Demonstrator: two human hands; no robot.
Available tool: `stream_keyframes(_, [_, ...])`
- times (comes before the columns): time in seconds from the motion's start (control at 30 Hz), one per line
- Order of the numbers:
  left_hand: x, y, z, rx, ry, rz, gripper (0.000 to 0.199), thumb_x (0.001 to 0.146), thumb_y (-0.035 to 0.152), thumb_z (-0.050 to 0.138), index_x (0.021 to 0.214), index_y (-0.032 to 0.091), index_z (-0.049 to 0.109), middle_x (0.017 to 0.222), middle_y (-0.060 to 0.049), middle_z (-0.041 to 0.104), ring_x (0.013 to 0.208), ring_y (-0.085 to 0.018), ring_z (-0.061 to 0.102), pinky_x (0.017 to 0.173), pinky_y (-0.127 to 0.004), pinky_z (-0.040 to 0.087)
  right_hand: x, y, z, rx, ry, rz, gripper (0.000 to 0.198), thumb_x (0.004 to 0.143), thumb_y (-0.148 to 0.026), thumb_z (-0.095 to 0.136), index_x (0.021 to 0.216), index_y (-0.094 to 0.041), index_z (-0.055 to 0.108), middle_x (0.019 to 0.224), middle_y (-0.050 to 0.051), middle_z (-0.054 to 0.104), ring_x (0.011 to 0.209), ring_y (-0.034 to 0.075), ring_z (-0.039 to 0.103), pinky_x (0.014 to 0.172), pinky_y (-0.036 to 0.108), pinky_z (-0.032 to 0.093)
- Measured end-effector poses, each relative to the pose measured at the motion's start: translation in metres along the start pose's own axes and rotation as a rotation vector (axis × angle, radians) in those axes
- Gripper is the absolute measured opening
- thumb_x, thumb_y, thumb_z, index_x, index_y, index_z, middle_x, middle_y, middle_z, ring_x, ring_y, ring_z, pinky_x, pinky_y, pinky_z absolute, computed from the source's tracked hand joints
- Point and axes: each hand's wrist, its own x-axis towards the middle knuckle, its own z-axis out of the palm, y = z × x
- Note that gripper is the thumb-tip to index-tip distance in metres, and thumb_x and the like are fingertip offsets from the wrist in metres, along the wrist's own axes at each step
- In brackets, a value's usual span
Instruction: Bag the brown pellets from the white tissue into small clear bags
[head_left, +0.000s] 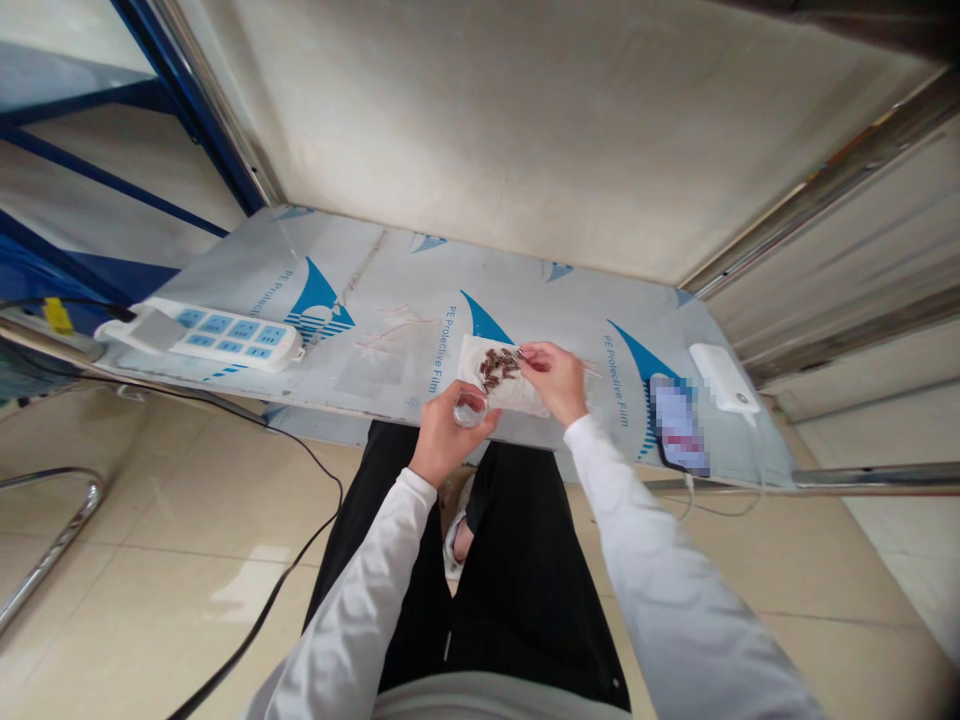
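My left hand (442,435) is closed around a small clear round container (471,408), held tilted over the near edge of a white tissue (525,398). Several small dark brown cylindrical pieces (495,370) lie heaped on that tissue; they are too small to tell their kind. At the heap's right side, my right hand (556,378) has its thumb and forefinger pinched together at one of the small pieces. Whether that piece is fully gripped is hard to make out.
On the film-covered table (360,260) a white power strip (225,335) lies at the left, with a black cable (300,540) hanging down. To the right are a phone (679,425) and a white power bank (724,378) with a white cable.
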Motion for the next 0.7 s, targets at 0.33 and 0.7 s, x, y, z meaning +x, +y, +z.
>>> stream_keyframes(0.33, [-0.001, 0.008, -0.002, -0.075, -0.055, 0.064, 0.016, 0.069, 0.020, 0.064, 0.083, 0.019, 0.057, 0.077, 0.001, 0.067, 0.070, -0.013, 0.062, 0.068, -0.023, 0.048, -0.081, -0.079, -0.018, 0.343, -0.082, -0.282, 0.016, 0.083, -0.017, 0.060, 0.096, -0.023, 0.067, 0.096, 0.003, 0.067, 0.082, 0.015, 0.065, 0.077, 0.029, 0.055])
stream_keyframes(0.7, [-0.001, 0.011, -0.004, -0.050, -0.025, 0.077, 0.017, 0.070, 0.024, 0.067, 0.084, 0.019, 0.056, 0.076, 0.001, 0.066, 0.070, -0.013, 0.062, 0.069, -0.023, 0.048, -0.075, -0.072, -0.029, 0.040, -0.074, -0.424, 0.018, 0.084, -0.030, 0.064, 0.101, -0.025, 0.067, 0.091, 0.004, 0.070, 0.088, 0.022, 0.060, 0.081, 0.036, 0.050])
